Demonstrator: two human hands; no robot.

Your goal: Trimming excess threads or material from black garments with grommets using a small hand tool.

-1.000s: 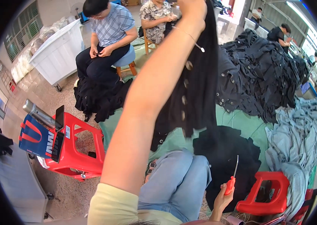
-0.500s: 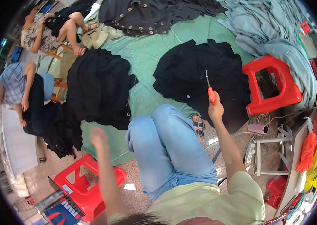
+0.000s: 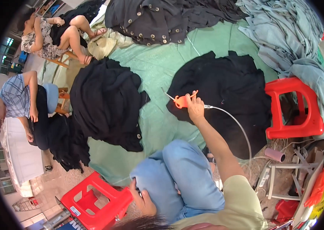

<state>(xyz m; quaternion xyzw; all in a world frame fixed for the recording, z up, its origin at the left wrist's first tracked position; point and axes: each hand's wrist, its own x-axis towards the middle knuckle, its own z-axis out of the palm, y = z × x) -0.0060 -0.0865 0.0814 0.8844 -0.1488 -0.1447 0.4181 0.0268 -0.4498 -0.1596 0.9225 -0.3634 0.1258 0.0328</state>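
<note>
The right hand [image 3: 196,110] is near the middle of the frame, its fingers closed around an orange blow gun [image 3: 182,102]. The right forearm slants up and leftward from a pale yellow sleeve [image 3: 242,193] at the lower right, with the elbow only slightly bent. The wrist is nearly in line with the forearm, and the gun's thin metal nozzle points to the upper left, its tip over the green sheet [image 3: 154,115]. A pale hose [image 3: 242,128] leaves the gun just right of the hand and curves down the frame. Gun and hand are seen against the black cloth pile [image 3: 223,88] right of centre.

At the lower middle, the left hand [image 3: 145,203] rests against the outer side of the blue jeans [image 3: 192,172], near the knee. Its fingers are loosely bent and parted, with nothing visible in its grasp; the palm is hidden. A red stool [image 3: 120,199] is just left of it.
</note>
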